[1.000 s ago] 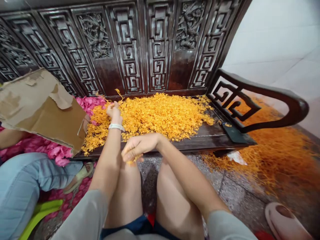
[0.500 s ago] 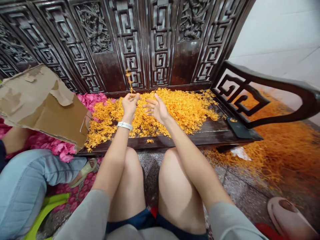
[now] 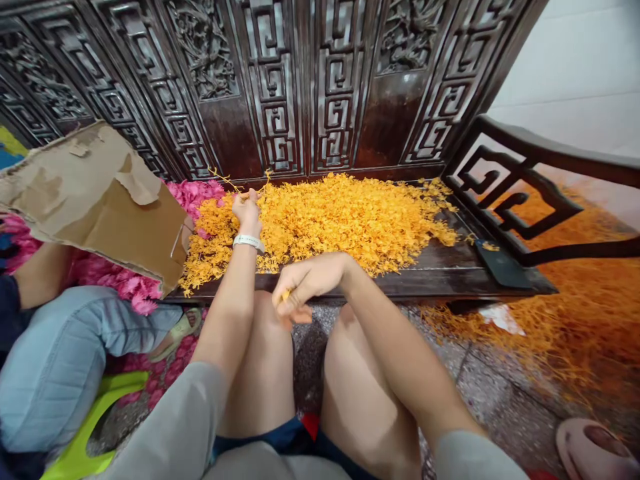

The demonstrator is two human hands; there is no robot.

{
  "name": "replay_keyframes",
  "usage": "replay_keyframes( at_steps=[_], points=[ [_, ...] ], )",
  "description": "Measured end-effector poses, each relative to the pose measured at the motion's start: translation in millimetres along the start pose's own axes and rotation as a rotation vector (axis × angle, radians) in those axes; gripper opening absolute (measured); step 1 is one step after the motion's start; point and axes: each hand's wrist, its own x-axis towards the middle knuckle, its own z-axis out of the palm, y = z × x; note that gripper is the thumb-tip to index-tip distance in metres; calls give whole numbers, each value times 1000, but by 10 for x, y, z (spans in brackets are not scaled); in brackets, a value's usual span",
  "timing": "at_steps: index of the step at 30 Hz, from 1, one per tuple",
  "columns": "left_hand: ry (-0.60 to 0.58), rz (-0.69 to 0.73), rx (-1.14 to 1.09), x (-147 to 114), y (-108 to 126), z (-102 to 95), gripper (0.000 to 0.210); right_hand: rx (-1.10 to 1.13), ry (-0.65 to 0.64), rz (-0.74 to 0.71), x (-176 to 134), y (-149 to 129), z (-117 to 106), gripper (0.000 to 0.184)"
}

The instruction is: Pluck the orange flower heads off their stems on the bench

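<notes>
My left hand [image 3: 247,210], with a pale watch band [image 3: 249,241] at the wrist, is pinched over the bench seat. Thin yellow-orange flower sprigs [image 3: 223,179] stick out from its fingertips. Closer to me, above my knees, my right hand [image 3: 313,283] is bent downward. Between its thumb and finger shows a small yellow-orange flower piece [image 3: 286,295]. Behind both hands a heap of yellow-orange flowers [image 3: 345,217] covers much of the dark wooden seat [image 3: 415,283].
A torn cardboard box [image 3: 145,227] stands at the left among pink petals [image 3: 135,290]. Beside it sits another person in light jeans [image 3: 55,360] near a green stool [image 3: 83,433]. At right are the bench armrest [image 3: 535,187], a dark phone-like slab [image 3: 505,265] and orange strands [image 3: 585,307] on the floor.
My right hand has come down and back from beside the left hand to above my knees, its fingers now closed. My left hand has shifted slightly left and lower. The view has turned a little.
</notes>
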Motion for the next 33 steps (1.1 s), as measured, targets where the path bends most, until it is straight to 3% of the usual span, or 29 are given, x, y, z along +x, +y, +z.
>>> replay_keyframes(
  at_steps=[1, 3, 5, 8, 10, 12, 14, 17, 20, 24, 29, 33],
  points=[
    [-7, -43, -23, 4, 10, -33, 44, 23, 150, -81, -56, -17, -29, 51],
    [-32, -89, -127, -36, 60, -37, 47, 107, 652, -255, -228, 21, -188, 54],
    [-117, -107, -228, -130, 141, 51, 50, 236, 1092, -318, -392, 131, -398, 57],
    [-204, -144, -319, -319, 251, 292, 51, 328, 1451, -155, -441, 342, -621, 49],
    [-265, -190, -403, -423, 257, 463, 48, 129, 1629, -17, -343, 495, -712, 33],
    [-292, -189, -495, -484, 183, 598, 46, -284, 1548, 78, -228, 661, -797, 30],
    [-363, -136, -477, -517, 62, 666, 39, -467, 1525, 120, -178, 808, -863, 23],
    [-441, 35, -167, -548, -85, 608, 35, -468, 1599, 186, -259, 919, -891, 27],
    [-567, 113, 226, -571, -120, 454, 58, -444, 1698, 126, -436, 948, -908, 27],
    [-798, 156, 335, -640, -62, 362, 57, -419, 1664, -57, -548, 975, -943, 30],
    [-723, 191, 236, -721, -37, 476, 45, -323, 1677, -75, -464, 918, -913, 46],
    [-550, 68, 90, -719, -60, 554, 28, -180, 1727, -112, -426, 795, -860, 66]
  ],
)
